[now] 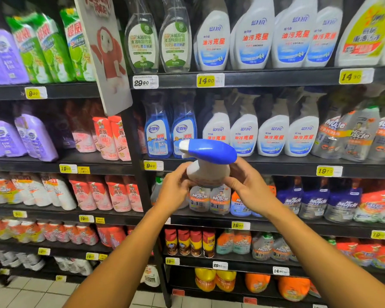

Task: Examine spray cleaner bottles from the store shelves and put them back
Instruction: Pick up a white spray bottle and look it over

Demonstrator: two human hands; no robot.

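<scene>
I hold a white spray cleaner bottle (206, 172) with a blue and white trigger head in front of the shelves, its nozzle pointing left. My left hand (175, 191) grips its left side and my right hand (248, 190) grips its right side. The lower body of the bottle is hidden behind my hands. Just behind it, on the second shelf, stand several matching white bottles with red lettering (273, 136), with a gap at their left beside two blue glass cleaner bottles (158, 134).
Black store shelves (265, 165) carry yellow price tags. Clear green-label sprays (142, 41) stand on the top shelf, Mr Muscle bottles (218, 200) below my hands, refill pouches (111, 138) on the left bay. A hanging sign (107, 54) juts out between the bays. Tiled floor (31, 294) lies below.
</scene>
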